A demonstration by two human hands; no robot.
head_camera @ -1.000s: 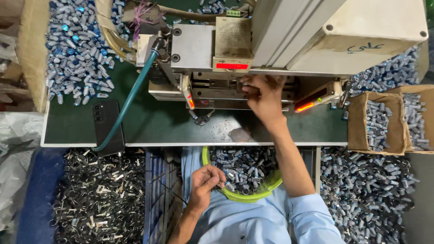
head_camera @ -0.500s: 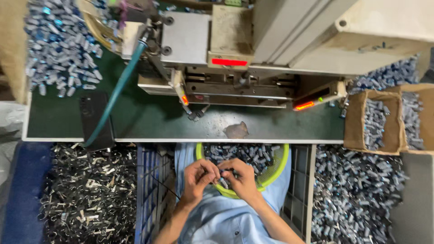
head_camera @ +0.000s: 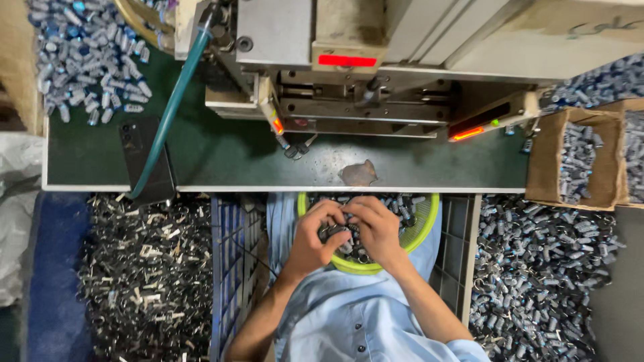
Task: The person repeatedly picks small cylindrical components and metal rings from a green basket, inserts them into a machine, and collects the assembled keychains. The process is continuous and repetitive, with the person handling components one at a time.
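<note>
My left hand [head_camera: 314, 238] and my right hand [head_camera: 376, 228] meet over a lime-green bowl [head_camera: 422, 224] on my lap, full of several small dark metal parts [head_camera: 402, 204]. Both sets of fingers pinch one small dark part [head_camera: 339, 231] between them. Above the bowl runs the green table top [head_camera: 221, 161], and on it stands a grey press machine [head_camera: 362, 74] with red lights. The part's exact shape is hidden by my fingers.
A black phone [head_camera: 144, 161] lies on the table's left end beside a teal hose [head_camera: 171, 110]. Blue-silver capsules [head_camera: 80, 60] are heaped at the back left. A cardboard box [head_camera: 570, 161] of parts stands at the right. Loose metal pieces [head_camera: 147, 268] fill bins on both sides.
My right hand has come back from the machine's slot down to the bowl and joined my left hand. The view has shifted a little.
</note>
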